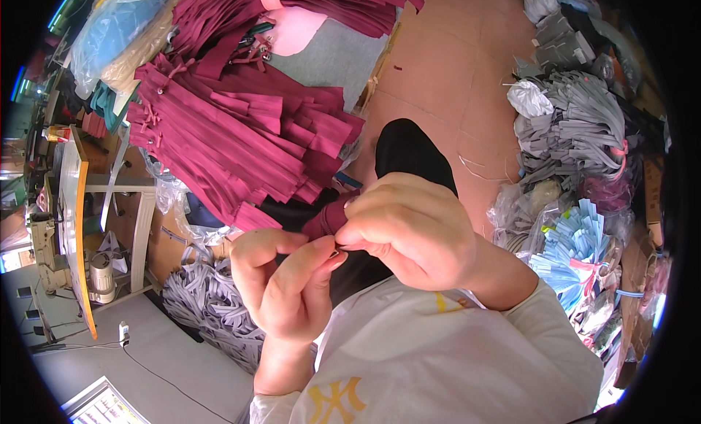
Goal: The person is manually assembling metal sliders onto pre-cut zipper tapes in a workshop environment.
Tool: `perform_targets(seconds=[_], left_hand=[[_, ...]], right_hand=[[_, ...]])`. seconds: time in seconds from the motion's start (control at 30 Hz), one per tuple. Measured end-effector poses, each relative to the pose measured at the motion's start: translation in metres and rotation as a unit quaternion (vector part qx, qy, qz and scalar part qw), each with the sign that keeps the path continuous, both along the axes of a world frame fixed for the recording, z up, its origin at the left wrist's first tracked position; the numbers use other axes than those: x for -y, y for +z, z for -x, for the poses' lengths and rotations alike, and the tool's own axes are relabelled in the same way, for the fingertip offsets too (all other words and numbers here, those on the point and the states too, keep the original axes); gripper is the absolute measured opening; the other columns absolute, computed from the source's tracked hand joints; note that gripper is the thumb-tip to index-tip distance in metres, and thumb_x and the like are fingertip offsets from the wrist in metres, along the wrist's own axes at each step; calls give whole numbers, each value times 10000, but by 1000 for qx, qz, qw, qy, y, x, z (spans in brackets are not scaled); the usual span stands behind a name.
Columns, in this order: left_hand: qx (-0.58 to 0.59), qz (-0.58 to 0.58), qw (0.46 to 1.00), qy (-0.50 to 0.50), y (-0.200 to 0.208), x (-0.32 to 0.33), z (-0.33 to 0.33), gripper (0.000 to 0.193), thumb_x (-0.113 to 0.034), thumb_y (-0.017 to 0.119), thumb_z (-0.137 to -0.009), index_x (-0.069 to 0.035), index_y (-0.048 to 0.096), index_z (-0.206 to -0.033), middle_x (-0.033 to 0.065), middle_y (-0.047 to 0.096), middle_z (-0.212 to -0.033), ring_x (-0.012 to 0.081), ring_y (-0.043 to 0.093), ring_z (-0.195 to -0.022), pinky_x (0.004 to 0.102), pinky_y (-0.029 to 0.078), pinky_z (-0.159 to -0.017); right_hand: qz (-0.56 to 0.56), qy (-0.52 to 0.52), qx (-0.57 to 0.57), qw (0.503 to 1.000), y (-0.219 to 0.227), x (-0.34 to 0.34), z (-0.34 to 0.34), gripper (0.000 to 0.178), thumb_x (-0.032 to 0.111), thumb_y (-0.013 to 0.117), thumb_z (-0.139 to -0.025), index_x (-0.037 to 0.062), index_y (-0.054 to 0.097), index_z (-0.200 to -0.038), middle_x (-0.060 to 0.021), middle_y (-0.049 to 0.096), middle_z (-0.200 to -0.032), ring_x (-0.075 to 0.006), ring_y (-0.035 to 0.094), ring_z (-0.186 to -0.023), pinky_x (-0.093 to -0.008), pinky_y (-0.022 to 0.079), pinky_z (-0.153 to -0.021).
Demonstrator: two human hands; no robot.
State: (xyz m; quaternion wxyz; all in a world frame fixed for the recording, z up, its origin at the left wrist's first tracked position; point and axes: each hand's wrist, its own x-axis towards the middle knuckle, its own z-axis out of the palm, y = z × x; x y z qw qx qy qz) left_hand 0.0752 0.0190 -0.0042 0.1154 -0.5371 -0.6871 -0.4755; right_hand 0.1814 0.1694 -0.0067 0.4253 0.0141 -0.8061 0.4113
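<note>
Close together in front of my body, both hands pinch with their fingertips. My right hand is closed on a maroon fabric strip, bunched beneath its fingers. My left hand has its thumb and fingers pinched at the strip's end, where a tiny shiny piece shows between the fingertips; its kind is too small to make out. Just beyond the hands, a large bundle of maroon pleated strips spreads out, with small metal fittings at its far-left ends. My fingers hide most of the held strip.
More maroon strips lie on a grey-topped surface at the far side. Bundles of grey strips and light blue strips line the right. On the left stand an orange-edged table and a heap of grey straps.
</note>
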Motion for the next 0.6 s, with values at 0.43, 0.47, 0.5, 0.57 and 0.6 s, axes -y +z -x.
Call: perform_targets(seconds=[0.43,0.47,0.5,0.57,0.6], left_hand=[[-37,35,998,-24,7,-10,-2,188,-48,724,-820,-6,629,-977,114,656,-896,278,611,-779,383,503,-718],[-34,42,998,-28,8,-10,-1,189,-47,721,-821,-1,631,-981,116,655,-894,279,607,-776,377,499,-713],[-32,49,998,-33,8,-10,-1,190,-45,718,-821,4,632,-984,118,653,-891,281,604,-773,372,495,-708],[74,55,994,-52,8,-7,-1,186,-39,710,-827,15,631,-987,122,651,-881,281,599,-768,367,489,-709],[178,61,980,-68,7,-5,-1,182,-32,702,-833,27,630,-989,126,648,-872,282,595,-764,363,484,-711]], right_hand=[[-8,-16,-24,1000,-3,0,-2,143,0,707,-769,38,632,-884,-59,629,-800,-237,604,-683,-333,475,-616],[-8,-16,-24,1000,-3,0,-2,143,0,707,-769,38,632,-884,-59,629,-800,-237,604,-683,-333,475,-616],[33,4,-15,999,-4,1,-3,120,6,705,-788,32,634,-882,-59,633,-800,-235,607,-686,-331,476,-623],[74,22,-6,997,-3,0,-4,99,11,702,-808,26,635,-879,-59,637,-801,-233,611,-690,-329,478,-630],[122,46,35,991,1,-1,-5,88,21,703,-820,29,640,-882,-65,638,-814,-230,613,-695,-330,478,-630]])
